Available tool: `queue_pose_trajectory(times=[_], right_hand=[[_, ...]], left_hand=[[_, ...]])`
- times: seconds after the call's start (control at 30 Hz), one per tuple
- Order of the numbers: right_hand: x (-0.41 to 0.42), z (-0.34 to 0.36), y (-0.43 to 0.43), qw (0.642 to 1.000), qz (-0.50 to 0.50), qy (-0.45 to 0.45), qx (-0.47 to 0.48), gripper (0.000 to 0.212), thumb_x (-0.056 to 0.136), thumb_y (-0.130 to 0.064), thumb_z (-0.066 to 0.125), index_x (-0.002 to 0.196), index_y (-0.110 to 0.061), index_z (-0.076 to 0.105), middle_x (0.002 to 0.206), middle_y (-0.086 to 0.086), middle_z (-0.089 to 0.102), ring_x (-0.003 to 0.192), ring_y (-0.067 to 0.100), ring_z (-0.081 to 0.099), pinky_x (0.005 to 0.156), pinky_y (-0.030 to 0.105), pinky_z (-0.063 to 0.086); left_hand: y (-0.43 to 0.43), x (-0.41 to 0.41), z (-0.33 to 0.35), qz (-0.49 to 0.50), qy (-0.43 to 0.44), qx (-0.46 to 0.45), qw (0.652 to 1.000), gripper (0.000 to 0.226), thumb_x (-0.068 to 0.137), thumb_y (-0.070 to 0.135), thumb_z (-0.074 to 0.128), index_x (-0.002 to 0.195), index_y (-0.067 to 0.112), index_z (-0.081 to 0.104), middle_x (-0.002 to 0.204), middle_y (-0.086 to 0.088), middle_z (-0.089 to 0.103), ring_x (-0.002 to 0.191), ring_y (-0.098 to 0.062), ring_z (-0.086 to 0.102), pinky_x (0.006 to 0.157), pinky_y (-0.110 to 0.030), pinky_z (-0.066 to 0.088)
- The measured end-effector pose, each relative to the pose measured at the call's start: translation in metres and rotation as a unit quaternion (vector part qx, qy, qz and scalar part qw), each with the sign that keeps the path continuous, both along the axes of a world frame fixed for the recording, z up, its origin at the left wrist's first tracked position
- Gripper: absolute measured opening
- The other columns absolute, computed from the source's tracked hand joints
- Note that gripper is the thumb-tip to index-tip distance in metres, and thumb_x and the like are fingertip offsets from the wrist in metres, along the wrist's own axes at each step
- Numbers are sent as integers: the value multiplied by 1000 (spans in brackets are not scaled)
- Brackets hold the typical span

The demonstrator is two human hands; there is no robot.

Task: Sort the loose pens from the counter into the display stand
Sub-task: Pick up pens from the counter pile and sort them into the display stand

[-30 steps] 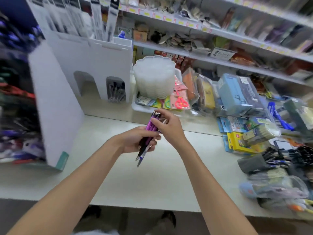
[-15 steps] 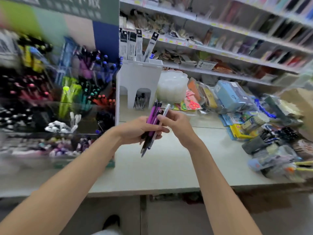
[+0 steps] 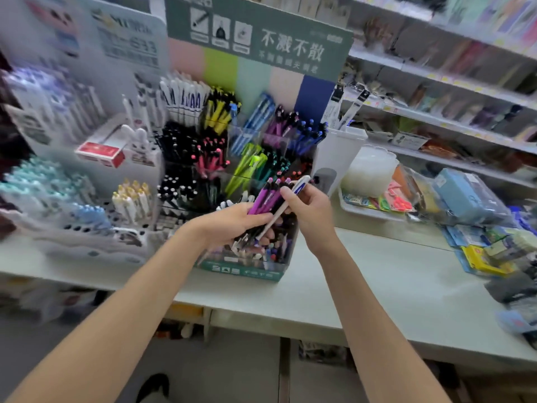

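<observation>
Your left hand (image 3: 232,225) is raised in front of the display stand (image 3: 241,269), and its grip is closed round a bundle of purple pens (image 3: 261,197). The pens fan upward and to the right out of the fist, with their tips pointing down past your fingers. Your right hand (image 3: 312,212) meets the bundle from the right. Its grip pinches a white pen (image 3: 271,223) between thumb and fingers, and this pen lies slantwise across the purple ones with its blue-clipped end uppermost. Both hands are above the lowest front compartments of the stand, clear of the desk (image 3: 377,286).

The stand sits on the desk just behind your hands. It has a green base, clear tiered compartments and a green header sign (image 3: 261,39) with Chinese lettering. The compartments hold black, pink, yellow, green, blue and purple pens. The picture is too blurred to tell which one the white pen is nearest.

Left of the stand there is a white rack with pale pens, a small rabbit figure (image 3: 139,144) and a red-and-white box (image 3: 98,154). To the right are a stack of clear plastic containers (image 3: 369,173), a white tray (image 3: 372,213) and a packaged blue case (image 3: 465,196). Shelves (image 3: 436,117) of stationery run behind.
</observation>
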State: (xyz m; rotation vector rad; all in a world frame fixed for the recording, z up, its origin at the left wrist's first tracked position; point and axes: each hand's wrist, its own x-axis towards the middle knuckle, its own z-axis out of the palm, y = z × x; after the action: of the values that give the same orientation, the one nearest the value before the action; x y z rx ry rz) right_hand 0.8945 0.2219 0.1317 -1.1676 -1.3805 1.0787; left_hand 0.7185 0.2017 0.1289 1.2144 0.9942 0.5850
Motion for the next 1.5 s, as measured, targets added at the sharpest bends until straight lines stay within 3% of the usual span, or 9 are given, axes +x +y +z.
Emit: queue_pose_trajectory(times=[0.2,0.3,0.47,0.67,0.9,1.0,1.13,1.4,1.5], right_hand=[[-86,9,7,1000,-7,-24,-6,21,94,-27,64,92,-5,65,83,16,66,79,34,64,83,53,56],[-114,10,10,1000,-25,6,-2,23,97,-12,59,119,-9,53,86,7,62,77,19,64,80,39,58],[-102,9,-1,960,-268,33,80,42,96,-2,57,130,-20,42,92,7,65,76,18,67,74,25,55],[-91,-19,12,935,-286,-147,151,42,96,-10,57,128,-32,41,94,4,63,90,16,64,84,30,55],[-102,-79,20,892,-142,-395,168,33,97,-21,47,111,-5,72,93,7,72,93,25,63,82,25,46],[-107,-54,22,903,-182,-324,217,25,94,-11,55,114,-6,69,95,1,69,92,16,60,82,27,49],[-139,12,36,982,-72,-146,97,51,94,-17,63,141,-20,43,100,-5,66,88,8,61,81,16,48],[-189,61,61,983,-7,-115,140,44,89,-14,70,129,-20,53,95,1,68,89,13,67,88,35,56],[-190,69,73,973,-135,-55,181,38,90,-13,67,126,-19,55,95,0,64,89,10,64,85,25,54]], left_hand=[[16,-89,-2,-22,-23,-20,999,21,103,29,46,108,12,56,79,-3,58,67,-13,55,60,-25,52],[30,-120,-15,6,-71,-32,997,23,103,30,48,110,10,55,81,-2,63,68,-14,54,61,-30,48],[40,-136,-30,40,-114,-58,991,23,104,24,45,113,11,63,97,-5,73,79,-12,67,62,-22,55],[47,-134,-37,45,-131,-59,989,26,102,26,47,118,11,63,96,-5,69,77,-11,63,68,-26,55],[53,-137,-28,34,-128,-35,991,26,102,25,48,117,12,63,96,-4,70,79,-12,64,71,-26,55],[55,-140,-22,25,-118,-12,993,26,103,26,46,118,13,63,95,-4,68,76,-11,61,71,-26,54],[58,-145,-4,18,-102,19,994,28,104,25,45,121,11,63,93,-3,68,73,-12,58,67,-25,52],[61,-180,36,54,-74,78,993,25,103,26,45,110,13,65,86,-1,74,74,-12,65,68,-22,56],[63,-196,36,85,-86,68,990,29,102,29,46,125,20,61,102,-7,74,86,-17,70,72,-27,57]])
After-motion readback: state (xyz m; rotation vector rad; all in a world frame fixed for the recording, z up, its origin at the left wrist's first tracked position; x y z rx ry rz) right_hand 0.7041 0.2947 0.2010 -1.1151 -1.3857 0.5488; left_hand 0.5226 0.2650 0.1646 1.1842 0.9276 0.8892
